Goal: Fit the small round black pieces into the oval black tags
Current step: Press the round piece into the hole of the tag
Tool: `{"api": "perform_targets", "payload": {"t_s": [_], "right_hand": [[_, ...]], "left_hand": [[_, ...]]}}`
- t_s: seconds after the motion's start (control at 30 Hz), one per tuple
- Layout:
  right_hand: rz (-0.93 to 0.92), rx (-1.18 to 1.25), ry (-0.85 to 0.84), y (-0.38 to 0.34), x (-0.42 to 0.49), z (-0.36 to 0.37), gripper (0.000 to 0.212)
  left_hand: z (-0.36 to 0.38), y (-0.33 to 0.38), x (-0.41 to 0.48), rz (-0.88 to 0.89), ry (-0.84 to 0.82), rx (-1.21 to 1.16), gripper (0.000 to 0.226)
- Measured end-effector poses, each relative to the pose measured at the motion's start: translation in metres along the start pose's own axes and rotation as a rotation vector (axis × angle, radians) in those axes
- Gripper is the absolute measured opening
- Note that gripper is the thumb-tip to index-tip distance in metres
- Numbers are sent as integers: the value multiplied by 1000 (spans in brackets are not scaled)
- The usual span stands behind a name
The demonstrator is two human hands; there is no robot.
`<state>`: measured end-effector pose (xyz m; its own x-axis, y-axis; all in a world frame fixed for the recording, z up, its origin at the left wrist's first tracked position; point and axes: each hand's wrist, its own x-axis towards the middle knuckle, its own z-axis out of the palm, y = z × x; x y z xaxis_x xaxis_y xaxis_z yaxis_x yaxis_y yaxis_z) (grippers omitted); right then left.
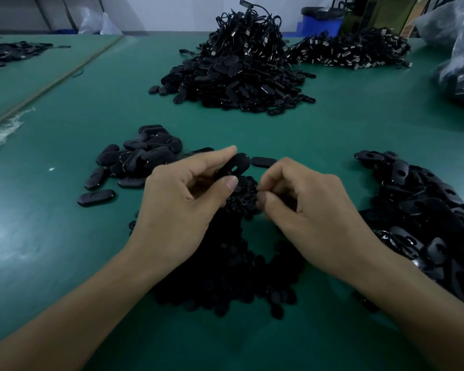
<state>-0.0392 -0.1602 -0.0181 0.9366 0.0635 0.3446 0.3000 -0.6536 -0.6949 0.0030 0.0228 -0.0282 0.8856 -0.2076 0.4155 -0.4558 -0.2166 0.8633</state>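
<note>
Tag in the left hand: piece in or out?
Out. The tag held by the left hand shows an open slot.

Factory assembly bench, probably: green work mat, bulk heaps of identical black tags, bagged stock.

L hand pinches an oval tag, thumb & forefinger, slot up, above the green surface. R hand, fingers curled, pinches at the small round pieces heaped betw. both wrists. Left tag pile sits just beside L hand, right tag pile by the right edge, far heap toward the far edge.
</note>
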Motion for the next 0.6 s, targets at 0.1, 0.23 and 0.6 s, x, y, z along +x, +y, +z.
{"api": "perform_targets", "payload": {"t_s": [0.1,0.23,0.6], "right_hand": [[5,53,33,-2,0,-2,17],[43,97,33,1,1,-2,18],[48,38,48,5,2,-4,24]], "left_hand": [[0,0,0,-23,13,-5,32],[0,1,0,-9,19,-2,25],[-1,1,0,-13,74,83,27]]}}
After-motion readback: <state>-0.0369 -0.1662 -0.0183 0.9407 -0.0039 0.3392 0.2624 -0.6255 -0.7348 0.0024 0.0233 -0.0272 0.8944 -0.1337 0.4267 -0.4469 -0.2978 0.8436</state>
